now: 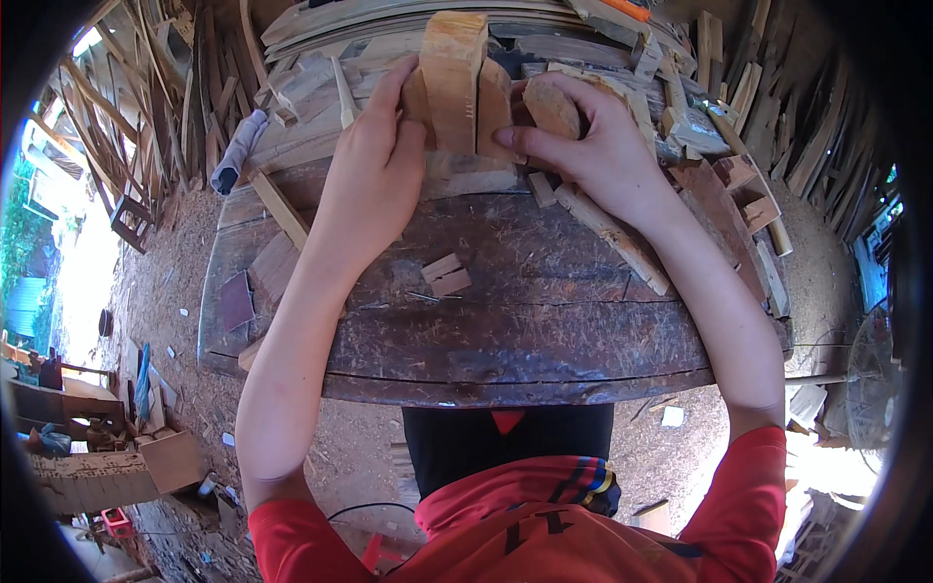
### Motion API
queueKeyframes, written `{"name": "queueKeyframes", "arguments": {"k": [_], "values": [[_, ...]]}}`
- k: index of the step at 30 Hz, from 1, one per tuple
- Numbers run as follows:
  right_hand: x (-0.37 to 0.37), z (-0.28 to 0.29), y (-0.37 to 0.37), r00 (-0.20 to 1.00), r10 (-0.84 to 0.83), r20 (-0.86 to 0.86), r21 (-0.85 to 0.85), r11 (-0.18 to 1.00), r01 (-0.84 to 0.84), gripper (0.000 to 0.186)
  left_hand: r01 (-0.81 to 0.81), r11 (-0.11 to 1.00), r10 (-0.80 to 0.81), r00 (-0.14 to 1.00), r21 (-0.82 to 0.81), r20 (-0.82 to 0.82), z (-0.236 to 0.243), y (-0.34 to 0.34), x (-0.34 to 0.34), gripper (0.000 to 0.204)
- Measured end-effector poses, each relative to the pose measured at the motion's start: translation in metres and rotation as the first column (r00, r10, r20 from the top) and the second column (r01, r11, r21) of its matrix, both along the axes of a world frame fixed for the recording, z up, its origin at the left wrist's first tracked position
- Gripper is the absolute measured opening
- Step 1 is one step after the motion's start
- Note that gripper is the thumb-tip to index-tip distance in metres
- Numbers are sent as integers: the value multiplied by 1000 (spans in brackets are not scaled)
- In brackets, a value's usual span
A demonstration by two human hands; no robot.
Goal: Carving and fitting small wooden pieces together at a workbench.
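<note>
An upright wooden block (pixel 453 92) stands at the far middle of the workbench, with a smaller pale wood piece (pixel 415 100) against its left side. Another flat wood piece (pixel 494 109) leans along its right side. My left hand (pixel 381 146) is closed around the left side of the block and the smaller piece; its fingertips are hidden behind them. My right hand (pixel 603 141) is closed around a rough-edged wood chunk (pixel 552 109), its thumb tip touching the flat piece beside the block.
The dark, worn workbench (pixel 525 340) carries a small grooved wood block (pixel 446 275), a brown sandpaper square (pixel 236 300) and a long wood strip (pixel 612 240). A rolled grey cloth (pixel 239 151) lies at the left edge. Stacked boards (pixel 360 29) lie behind; a fan (pixel 872 379) stands at right.
</note>
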State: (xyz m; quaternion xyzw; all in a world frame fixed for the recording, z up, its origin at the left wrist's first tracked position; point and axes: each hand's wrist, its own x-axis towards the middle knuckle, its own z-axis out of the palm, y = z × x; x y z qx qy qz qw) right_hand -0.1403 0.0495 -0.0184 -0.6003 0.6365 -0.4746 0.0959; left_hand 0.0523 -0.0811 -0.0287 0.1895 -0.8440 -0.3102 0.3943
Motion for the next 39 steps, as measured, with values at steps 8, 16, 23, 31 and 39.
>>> {"name": "queueKeyframes", "arguments": {"k": [8,16,23,31,39], "values": [[0,-2,-1,1000,24,1,-32,999,-24,41,27,999,-27,999,20,-34,0,-2,-2,46],[3,-1,0,1000,28,2,-54,998,-28,40,60,998,-57,995,30,-81,-5,-6,-4,45],[1,-5,-3,1000,27,2,-66,997,-27,40,38,999,-39,997,-24,-62,-4,1,-4,45],[0,-6,-3,999,33,-2,-78,996,-33,40,21,1000,-22,996,-9,-83,-8,-2,-5,43],[2,-7,-3,999,46,6,-98,994,-45,39,18,1000,-17,997,14,-79,-6,-3,-4,42]]}}
